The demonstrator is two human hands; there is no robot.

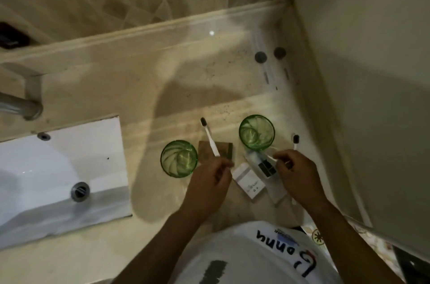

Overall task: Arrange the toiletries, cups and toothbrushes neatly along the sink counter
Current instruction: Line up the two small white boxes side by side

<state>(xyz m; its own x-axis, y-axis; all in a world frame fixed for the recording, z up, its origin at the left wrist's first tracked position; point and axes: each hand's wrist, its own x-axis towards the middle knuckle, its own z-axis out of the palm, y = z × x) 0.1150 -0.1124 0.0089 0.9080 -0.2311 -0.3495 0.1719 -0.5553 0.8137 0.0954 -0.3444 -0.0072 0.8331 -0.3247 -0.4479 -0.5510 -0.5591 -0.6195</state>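
Observation:
My left hand point(210, 182) grips a white toothbrush point(209, 138) with dark bristles, its head pointing away from me. My right hand point(296, 176) holds a second white toothbrush point(295, 141), head up beside the right green glass cup point(257, 132). Another green glass cup point(178, 158) stands left of my left hand. Between the cups lies a brown square packet point(223, 148). Between my hands lie a white box point(249, 182) and a clear tube with a dark label point(263, 165). Two dark-capped clear bottles point(260, 57) point(279, 52) stand near the back right corner.
A white sink basin point(58, 179) with a metal drain takes up the left side, with a metal faucet point(21, 105) above it. A pale wall point(372, 97) bounds the counter on the right. The beige counter point(162, 74) reaches back to a tiled backsplash.

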